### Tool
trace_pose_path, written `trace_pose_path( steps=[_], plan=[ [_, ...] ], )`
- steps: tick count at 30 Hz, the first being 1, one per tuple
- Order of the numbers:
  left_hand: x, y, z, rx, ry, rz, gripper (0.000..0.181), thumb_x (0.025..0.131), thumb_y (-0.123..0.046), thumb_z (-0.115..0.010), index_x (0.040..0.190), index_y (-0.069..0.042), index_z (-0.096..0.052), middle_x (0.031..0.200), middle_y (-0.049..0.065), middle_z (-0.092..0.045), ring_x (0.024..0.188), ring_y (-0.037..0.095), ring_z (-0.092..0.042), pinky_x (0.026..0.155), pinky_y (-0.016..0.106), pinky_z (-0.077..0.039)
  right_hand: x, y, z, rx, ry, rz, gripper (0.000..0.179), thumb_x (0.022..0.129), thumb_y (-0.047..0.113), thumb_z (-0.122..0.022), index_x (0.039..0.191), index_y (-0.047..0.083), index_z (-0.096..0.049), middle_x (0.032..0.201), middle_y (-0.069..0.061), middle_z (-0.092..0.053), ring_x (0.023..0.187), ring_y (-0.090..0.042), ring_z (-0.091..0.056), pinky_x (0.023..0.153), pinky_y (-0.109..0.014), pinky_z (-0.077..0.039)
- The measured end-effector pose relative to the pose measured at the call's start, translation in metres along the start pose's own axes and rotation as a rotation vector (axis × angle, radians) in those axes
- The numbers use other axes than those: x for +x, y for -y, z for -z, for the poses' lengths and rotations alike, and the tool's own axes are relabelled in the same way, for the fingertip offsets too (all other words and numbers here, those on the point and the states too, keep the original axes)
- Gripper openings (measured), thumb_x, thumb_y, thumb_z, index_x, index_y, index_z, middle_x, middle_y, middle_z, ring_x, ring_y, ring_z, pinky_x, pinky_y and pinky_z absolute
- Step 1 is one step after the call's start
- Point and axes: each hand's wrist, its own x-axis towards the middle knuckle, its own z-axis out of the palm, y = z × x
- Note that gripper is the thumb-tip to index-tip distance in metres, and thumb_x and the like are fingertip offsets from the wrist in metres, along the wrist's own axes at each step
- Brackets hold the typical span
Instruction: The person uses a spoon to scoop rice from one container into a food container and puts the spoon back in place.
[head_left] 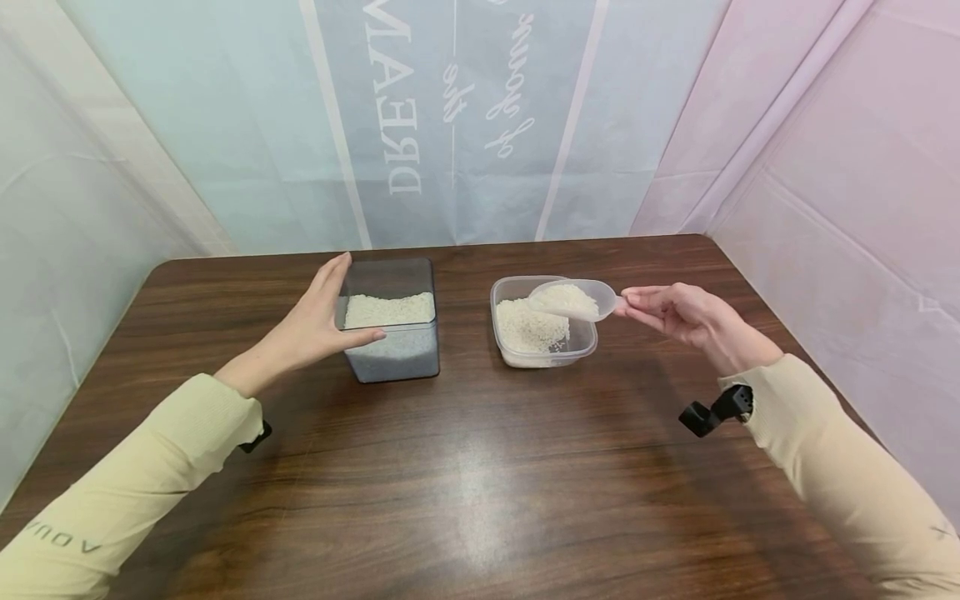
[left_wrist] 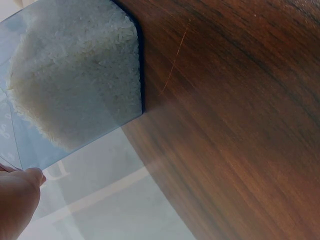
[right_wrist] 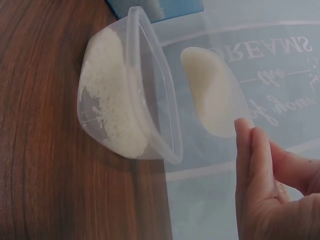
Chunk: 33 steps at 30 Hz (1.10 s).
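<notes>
At the left, a pale yellow sleeve (head_left: 142, 492) with dark lettering ran up to the left hand (head_left: 311, 325), and a small black piece (head_left: 257, 437) showed beneath its cuff. The left hand was spread wide and held the left side of a translucent blue-grey, box-shaped plastic container (head_left: 393, 354), its thumb across the front near the rim and its fingers at the back left corner. White rice (head_left: 390, 310) lay inside, heaped below the rim.

To the right, well apart from that container, a clear, squarish plastic tub (head_left: 581, 343) with rounded corners stood upright on the dark brown wood-grain surface (head_left: 465, 467). More white rice (head_left: 528, 325) was piled inside, mostly towards the left.

Above the tub's right part hung a translucent white plastic scoop (head_left: 603, 298) bearing white rice; the right wrist view showed it apart from the rim. The right hand (head_left: 686, 317) pinched its handle narrowly between thumb and fingers. A black device (head_left: 716, 410) sat at the cuff of a beige sleeve (head_left: 840, 467). Behind everything hung a pale blue printed cloth (head_left: 480, 200) with white lettering.
</notes>
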Motion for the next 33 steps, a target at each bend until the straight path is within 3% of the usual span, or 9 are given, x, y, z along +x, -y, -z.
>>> trace_pose_path(
  steps=[7, 17, 24, 33],
  plan=[
    [0.001, 0.000, 0.000, 0.001, 0.002, 0.004, 0.109, 0.074, -0.043, -0.072, 0.147, -0.006, 0.000, 0.150, 0.014, -0.003, 0.135, 0.033, -0.014, 0.103, 0.054, -0.022, -0.008, -0.005, 0.003, -0.107, -0.049, 0.048, 0.034, 0.088, -0.017, -0.036, 0.084, -0.007, -0.068, 0.088, -0.017, -0.066, 0.082, -0.020, -0.066, 0.079, -0.024, -0.049],
    [0.000, 0.000, 0.000, -0.008, 0.010, 0.006, 0.108, 0.075, -0.044, -0.071, 0.147, -0.007, 0.001, 0.151, 0.013, -0.002, 0.136, 0.033, -0.013, 0.103, 0.054, -0.021, -0.005, -0.008, 0.010, -0.117, -0.001, 0.004, 0.033, 0.091, -0.013, -0.035, 0.086, -0.007, -0.066, 0.086, -0.018, -0.067, 0.082, -0.022, -0.067, 0.078, -0.023, -0.049],
    [0.000, 0.001, 0.000, -0.007, 0.006, 0.002, 0.108, 0.075, -0.044, -0.071, 0.147, -0.007, 0.001, 0.151, 0.013, -0.002, 0.135, 0.034, -0.014, 0.102, 0.054, -0.022, -0.012, -0.009, 0.009, -0.292, -0.108, 0.058, 0.031, 0.088, -0.013, -0.042, 0.083, 0.001, -0.069, 0.087, -0.011, -0.067, 0.082, -0.015, -0.066, 0.080, -0.023, -0.048],
    [0.000, 0.001, -0.001, -0.010, 0.001, -0.004, 0.107, 0.075, -0.044, -0.071, 0.147, -0.007, 0.000, 0.151, 0.013, -0.003, 0.135, 0.033, -0.015, 0.102, 0.054, -0.022, -0.011, -0.006, 0.005, -0.276, -0.163, 0.049, 0.028, 0.087, -0.014, -0.047, 0.077, -0.001, -0.069, 0.078, -0.014, -0.068, 0.074, -0.022, -0.068, 0.072, -0.023, -0.051]
  ],
)
